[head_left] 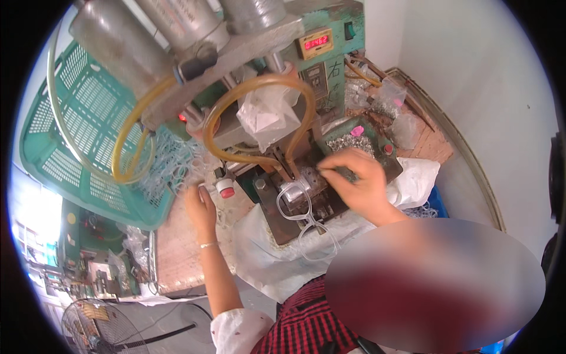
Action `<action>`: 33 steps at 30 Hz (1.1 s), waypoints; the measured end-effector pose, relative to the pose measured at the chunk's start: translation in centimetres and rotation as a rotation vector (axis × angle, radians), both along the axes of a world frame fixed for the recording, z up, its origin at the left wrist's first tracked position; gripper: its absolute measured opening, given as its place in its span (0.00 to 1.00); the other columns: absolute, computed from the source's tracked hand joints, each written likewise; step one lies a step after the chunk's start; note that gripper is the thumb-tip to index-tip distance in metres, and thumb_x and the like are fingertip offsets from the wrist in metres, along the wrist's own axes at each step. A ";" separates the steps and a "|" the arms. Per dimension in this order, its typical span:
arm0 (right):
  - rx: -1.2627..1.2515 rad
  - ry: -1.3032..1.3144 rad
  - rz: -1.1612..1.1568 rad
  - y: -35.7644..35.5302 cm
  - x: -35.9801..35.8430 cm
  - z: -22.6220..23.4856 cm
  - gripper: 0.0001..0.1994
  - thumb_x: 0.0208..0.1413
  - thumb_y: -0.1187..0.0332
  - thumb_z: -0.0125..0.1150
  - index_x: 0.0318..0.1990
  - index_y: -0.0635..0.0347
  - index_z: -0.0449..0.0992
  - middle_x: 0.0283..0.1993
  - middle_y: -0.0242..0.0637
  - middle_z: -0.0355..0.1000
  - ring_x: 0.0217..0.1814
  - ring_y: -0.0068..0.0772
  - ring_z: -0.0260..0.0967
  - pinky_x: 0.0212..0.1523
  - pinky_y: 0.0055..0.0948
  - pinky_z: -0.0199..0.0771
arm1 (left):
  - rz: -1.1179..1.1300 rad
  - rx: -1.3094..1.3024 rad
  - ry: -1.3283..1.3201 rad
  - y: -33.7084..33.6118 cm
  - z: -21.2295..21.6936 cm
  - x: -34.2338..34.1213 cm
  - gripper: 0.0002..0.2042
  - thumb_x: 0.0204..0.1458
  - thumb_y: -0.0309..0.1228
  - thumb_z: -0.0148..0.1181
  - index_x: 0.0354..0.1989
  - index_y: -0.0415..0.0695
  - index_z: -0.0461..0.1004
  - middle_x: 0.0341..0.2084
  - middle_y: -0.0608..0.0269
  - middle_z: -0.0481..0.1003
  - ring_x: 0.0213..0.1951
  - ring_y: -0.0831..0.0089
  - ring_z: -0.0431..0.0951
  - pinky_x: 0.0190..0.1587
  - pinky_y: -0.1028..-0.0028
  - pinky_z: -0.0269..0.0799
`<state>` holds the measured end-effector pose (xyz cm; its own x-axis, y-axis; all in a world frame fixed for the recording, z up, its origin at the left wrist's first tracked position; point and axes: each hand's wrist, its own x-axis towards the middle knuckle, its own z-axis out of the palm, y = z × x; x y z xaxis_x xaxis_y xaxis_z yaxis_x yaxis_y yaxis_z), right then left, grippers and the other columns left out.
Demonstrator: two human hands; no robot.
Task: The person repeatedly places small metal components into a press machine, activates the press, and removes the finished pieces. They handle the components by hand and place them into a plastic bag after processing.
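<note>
A clear plastic eyeglass frame (295,199) lies on the metal fixture of a green press, one rim over the metal block and the other hanging past its front edge. My right hand (361,182) is beside the fixture, thumb and fingertips pinched together; whatever they hold is too small to make out. Behind it, a green tray (368,128) carries a heap of small metal parts (349,141). My left hand (199,207) is at the left, its fingers curled by the edge of a pile of clear frames (177,164). Its fingertips are partly hidden, and I cannot name anything in them.
A green plastic basket (71,127) leans at the left. Thick yellow hoses (259,79) loop down ahead of the fixture. One red button (225,190) stands near my left hand, another red button (388,150) on the right. White cloth (259,251) covers the front edge.
</note>
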<state>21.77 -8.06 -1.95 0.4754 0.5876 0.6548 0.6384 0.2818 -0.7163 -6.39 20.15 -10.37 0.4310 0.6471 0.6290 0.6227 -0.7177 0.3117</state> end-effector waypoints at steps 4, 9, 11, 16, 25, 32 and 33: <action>0.011 0.447 0.121 3.1 -1.7 -2.0 0.16 0.49 0.80 0.66 0.46 0.63 0.75 0.34 0.31 0.75 0.39 0.24 0.73 0.46 0.25 0.71 | 0.096 -0.448 -0.375 -4.1 -1.6 1.3 0.08 0.63 0.28 0.56 0.43 0.36 0.77 0.36 0.54 0.74 0.36 0.69 0.72 0.37 0.71 0.67; -0.004 0.578 0.177 3.0 -2.9 -2.0 0.21 0.50 0.81 0.66 0.53 0.63 0.72 0.33 0.27 0.73 0.41 0.19 0.71 0.46 0.20 0.70 | -0.131 -0.401 -0.601 -8.5 -2.2 0.4 0.07 0.55 0.20 0.65 0.43 0.36 0.80 0.42 0.61 0.72 0.37 0.74 0.74 0.40 0.76 0.70; 0.019 0.760 0.305 3.1 -3.1 -1.6 0.21 0.51 0.82 0.66 0.53 0.62 0.72 0.33 0.27 0.74 0.41 0.19 0.71 0.47 0.21 0.70 | -0.189 -0.599 -0.829 -10.4 1.4 1.3 0.05 0.60 0.23 0.60 0.43 0.37 0.75 0.46 0.57 0.72 0.42 0.71 0.76 0.45 0.73 0.74; 0.019 0.944 0.374 2.9 -4.0 0.3 0.22 0.52 0.82 0.66 0.55 0.64 0.71 0.35 0.29 0.75 0.43 0.19 0.71 0.50 0.21 0.68 | -0.608 -0.502 -1.016 -15.8 10.7 3.4 0.10 0.68 0.34 0.47 0.47 0.39 0.66 0.45 0.51 0.72 0.40 0.67 0.76 0.39 0.73 0.74; -0.147 0.589 0.469 0.0 -2.1 2.0 0.27 0.52 0.82 0.54 0.63 0.65 0.66 0.51 0.44 0.75 0.62 0.33 0.71 0.61 0.28 0.67 | -0.849 -1.964 -0.644 -22.1 11.0 8.3 0.14 0.67 0.43 0.43 0.40 0.45 0.63 0.28 0.35 0.78 0.20 0.57 0.77 0.21 0.70 0.73; -0.205 0.297 -0.438 -3.1 7.7 -6.8 0.18 0.54 0.80 0.57 0.53 0.61 0.75 0.45 0.39 0.78 0.48 0.30 0.74 0.51 0.29 0.72 | -0.745 -1.970 -0.630 -22.0 8.9 10.7 0.10 0.66 0.40 0.42 0.36 0.48 0.64 0.27 0.38 0.78 0.20 0.59 0.76 0.19 0.68 0.71; -0.227 0.322 -0.404 -3.9 7.5 -7.6 0.14 0.53 0.79 0.59 0.48 0.61 0.77 0.41 0.37 0.78 0.44 0.31 0.74 0.48 0.29 0.72 | -0.751 -1.971 -0.635 -21.9 9.1 10.8 0.10 0.66 0.40 0.42 0.36 0.48 0.63 0.27 0.38 0.78 0.20 0.60 0.76 0.19 0.68 0.71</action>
